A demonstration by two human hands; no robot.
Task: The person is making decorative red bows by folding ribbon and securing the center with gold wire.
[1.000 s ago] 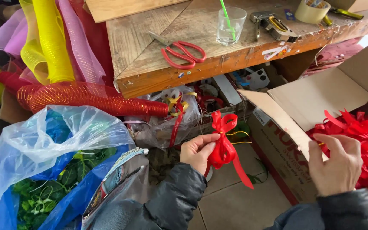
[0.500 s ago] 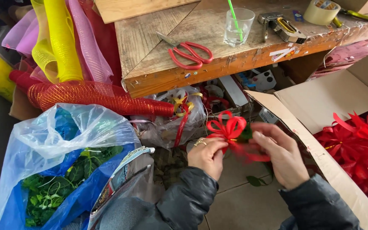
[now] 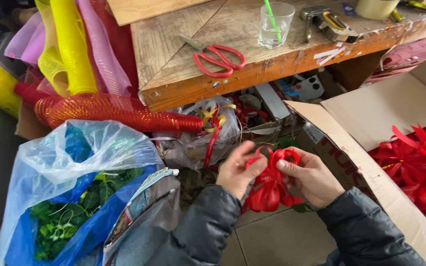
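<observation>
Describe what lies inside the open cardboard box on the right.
The cardboard box holds a heap of red ribbon bows. Whatever lies beneath them is covered, and the frame edge cuts off the box's right side.

I have the ribbon bow [image 3: 271,183] between my hands, left hand [image 3: 238,170] on its left, right hand [image 3: 310,177] on its right, both low in front of the wooden table [image 3: 173,69]. On the table, the scissors [image 3: 218,58] lie near the front edge, the glass [image 3: 275,25] with a straw [image 3: 270,14] in it behind them, the staple gun [image 3: 327,22] to its right and a tape roll [image 3: 373,7] toward the far right corner. Mesh rolls [image 3: 70,47] lean off the table's left edge. A plastic bag [image 3: 70,187] holding greenery [image 3: 75,212] sits to my left. The open cardboard box [image 3: 371,128] stands to my right with a pile of bows [image 3: 417,167] inside
</observation>
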